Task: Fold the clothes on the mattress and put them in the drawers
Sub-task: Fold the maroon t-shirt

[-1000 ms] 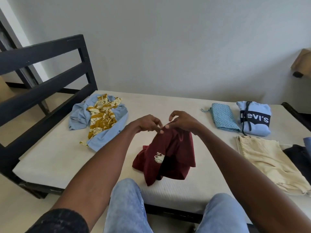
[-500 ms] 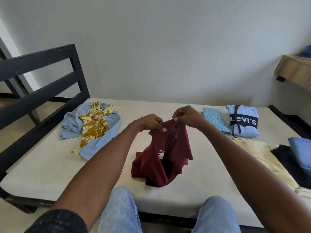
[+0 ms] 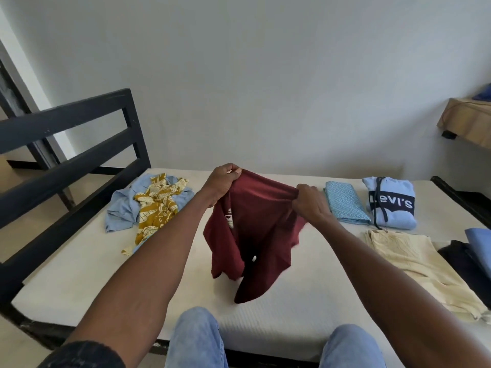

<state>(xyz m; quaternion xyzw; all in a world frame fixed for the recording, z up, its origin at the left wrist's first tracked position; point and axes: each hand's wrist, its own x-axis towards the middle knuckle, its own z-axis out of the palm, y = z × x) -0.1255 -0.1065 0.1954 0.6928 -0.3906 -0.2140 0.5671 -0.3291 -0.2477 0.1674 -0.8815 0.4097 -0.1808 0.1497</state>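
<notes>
Left hand (image 3: 221, 183): curled tight on the upper edge of the maroon garment (image 3: 252, 232), raised a little higher than the other grip.
Right hand (image 3: 309, 201): fingers and thumb closed on the same upper edge, to the right of and slightly below the left grip.
Maroon garment: held up between the two grips, upper edge stretched from one to the other, body hanging below them with the lowest tip just above or touching the mattress (image 3: 305, 322); cannot tell which. Small white print seen beneath the left grip.
Light blue shirt (image 3: 119, 211): crumpled, well to the left of the left grip, on the mattress.
Mustard patterned cloth (image 3: 155, 208): heaped on the light blue shirt, left of the left grip.
Teal patterned fold (image 3: 344, 204): folded flat, just right of the right grip.
Levi's hoodie (image 3: 390, 203): folded, farther right of the right grip, beside the teal patterned fold.
Cream garment (image 3: 414, 264): spread flat, right of and nearer than the right grip.
Dark garment (image 3: 462, 261): at the right edge, beyond the cream garment, partly under a blue piece (image 3: 479, 239).
Black bed frame (image 3: 69, 144): railed end far left of both grips.
Jeans-clad knees (image 3: 196, 338): below the grips, at the near mattress edge.
</notes>
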